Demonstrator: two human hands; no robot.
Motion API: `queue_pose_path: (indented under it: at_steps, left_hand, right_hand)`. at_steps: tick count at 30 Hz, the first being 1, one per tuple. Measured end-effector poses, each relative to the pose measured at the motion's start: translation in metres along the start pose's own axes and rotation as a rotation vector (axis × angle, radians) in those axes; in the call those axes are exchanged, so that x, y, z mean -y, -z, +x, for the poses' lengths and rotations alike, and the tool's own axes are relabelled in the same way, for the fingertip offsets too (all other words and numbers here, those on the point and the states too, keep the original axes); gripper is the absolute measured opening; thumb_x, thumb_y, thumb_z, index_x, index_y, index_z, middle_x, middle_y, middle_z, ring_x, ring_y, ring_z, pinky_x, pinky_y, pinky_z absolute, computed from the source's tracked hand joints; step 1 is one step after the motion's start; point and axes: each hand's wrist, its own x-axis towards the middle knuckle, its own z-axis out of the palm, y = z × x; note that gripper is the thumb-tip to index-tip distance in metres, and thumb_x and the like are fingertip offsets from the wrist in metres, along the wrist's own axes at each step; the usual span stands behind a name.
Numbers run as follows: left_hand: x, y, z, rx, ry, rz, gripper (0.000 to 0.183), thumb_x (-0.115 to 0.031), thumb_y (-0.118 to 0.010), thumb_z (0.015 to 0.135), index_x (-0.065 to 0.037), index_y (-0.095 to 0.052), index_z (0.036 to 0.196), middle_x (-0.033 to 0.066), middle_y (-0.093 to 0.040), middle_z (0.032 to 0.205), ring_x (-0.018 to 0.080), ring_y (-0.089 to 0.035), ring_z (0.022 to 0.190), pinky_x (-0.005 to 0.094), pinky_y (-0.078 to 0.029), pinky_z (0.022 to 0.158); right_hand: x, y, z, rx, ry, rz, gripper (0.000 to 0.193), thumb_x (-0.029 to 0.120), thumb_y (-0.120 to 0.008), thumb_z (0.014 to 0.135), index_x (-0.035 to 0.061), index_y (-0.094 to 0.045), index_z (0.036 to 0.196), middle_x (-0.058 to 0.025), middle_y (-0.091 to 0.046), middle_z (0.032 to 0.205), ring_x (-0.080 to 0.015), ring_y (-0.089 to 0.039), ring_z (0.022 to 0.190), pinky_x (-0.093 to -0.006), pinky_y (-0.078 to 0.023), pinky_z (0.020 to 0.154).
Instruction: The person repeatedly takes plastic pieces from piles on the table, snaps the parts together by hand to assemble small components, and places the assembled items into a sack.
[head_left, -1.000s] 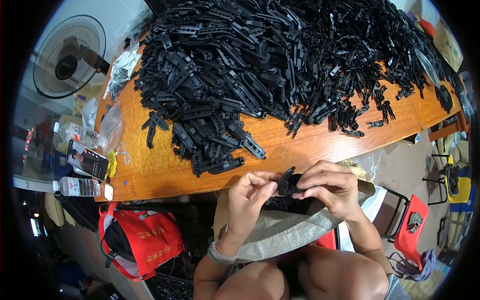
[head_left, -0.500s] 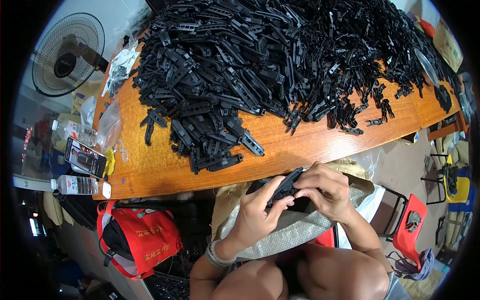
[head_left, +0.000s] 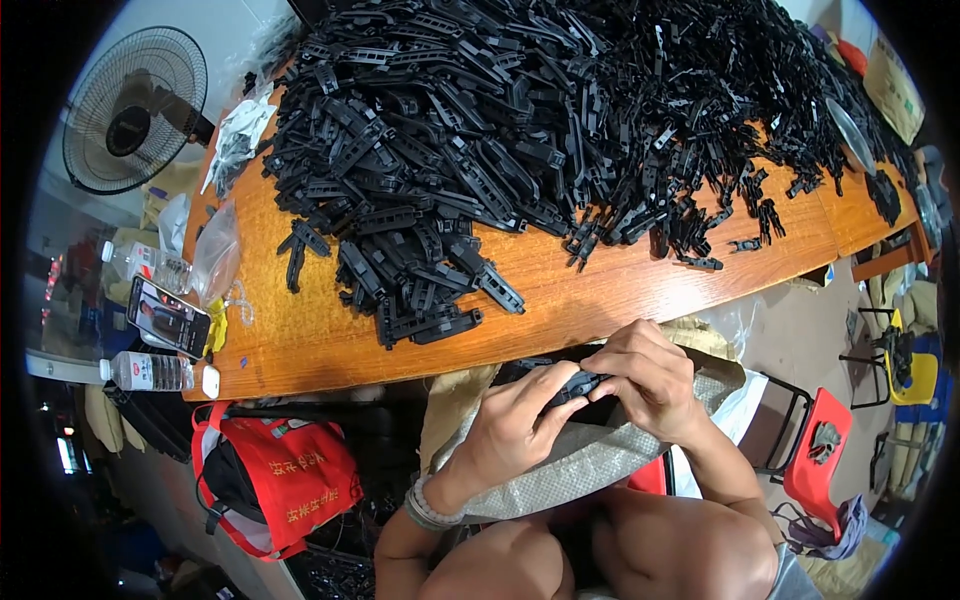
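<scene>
A workshop, by the great heaps of black plastic parts [head_left: 480, 185] along a wooden table [head_left: 600, 290].

Blk plastic pc [head_left: 578, 386], tilted, partly hidden, held btwn L hand [head_left: 515, 418] & R hand [head_left: 648, 378].

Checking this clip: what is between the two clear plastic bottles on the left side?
A smartphone with its screen lit, between the upper bottle and the lower bottle, in the head view.
</scene>
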Motion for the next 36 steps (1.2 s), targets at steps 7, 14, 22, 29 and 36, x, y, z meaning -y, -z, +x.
queue_pose_path:
  at_steps: [7,14,22,29,36]
  left_hand:
    - [0.01,0.0,-0.003,0.016,-0.012,0.004,0.037,-0.004,-0.07,0.077,0.005,-0.055,0.11,0.0192,-0.063,0.086,0.0326,-0.064,0.073,0.0355,-0.051,0.062]
    - [0.012,0.021,0.007,-0.019,0.133,0.132,0.023,-0.013,-0.072,0.077,0.0,-0.063,0.095,0.0142,-0.062,0.08,0.0277,-0.063,0.069,0.0343,-0.049,0.06]
    - [0.043,0.019,0.04,-0.027,-0.121,1.068,0.031,-0.007,-0.055,0.076,0.0,-0.06,0.106,0.0067,-0.048,0.08,0.0196,-0.05,0.073,0.0282,-0.045,0.059]
    - [0.049,0.015,0.034,-0.058,-0.34,0.946,0.027,-0.006,-0.058,0.072,0.004,-0.062,0.097,0.007,-0.05,0.076,0.0197,-0.051,0.07,0.0282,-0.045,0.057]
    - [0.034,-0.001,0.038,-0.432,-0.204,0.071,0.014,0.006,-0.06,0.08,0.003,-0.053,0.092,0.015,-0.061,0.092,0.0276,-0.062,0.08,0.0333,-0.051,0.071]
  right_hand:
    - [0.003,-0.002,0.007,-0.005,-0.093,0.096,0.023,0.006,-0.071,0.071,-0.0001,-0.064,0.091,-0.0102,-0.061,0.081,-0.0268,-0.057,0.073,-0.0348,-0.045,0.067]
    - [-0.008,0.013,0.016,0.193,-0.206,0.117,0.02,0.005,-0.07,0.073,0.0001,-0.064,0.092,-0.0124,-0.061,0.083,-0.0276,-0.058,0.075,-0.0354,-0.047,0.068]
    - [-0.049,0.005,0.06,0.072,-0.046,-0.684,0.011,0.003,-0.063,0.07,0.0033,-0.063,0.082,-0.0084,-0.052,0.089,-0.0252,-0.048,0.084,-0.0345,-0.04,0.07]
    - [-0.043,-0.004,0.041,0.091,0.074,-0.421,0.021,0.007,-0.063,0.071,0.0039,-0.058,0.091,-0.0069,-0.053,0.093,-0.0245,-0.052,0.085,-0.0358,-0.043,0.072]
    - [-0.009,-0.002,0.021,-0.209,-0.372,0.261,0.041,-0.006,-0.066,0.076,0.0005,-0.056,0.116,-0.0073,-0.064,0.09,-0.01,-0.061,0.073,-0.0223,-0.049,0.064]
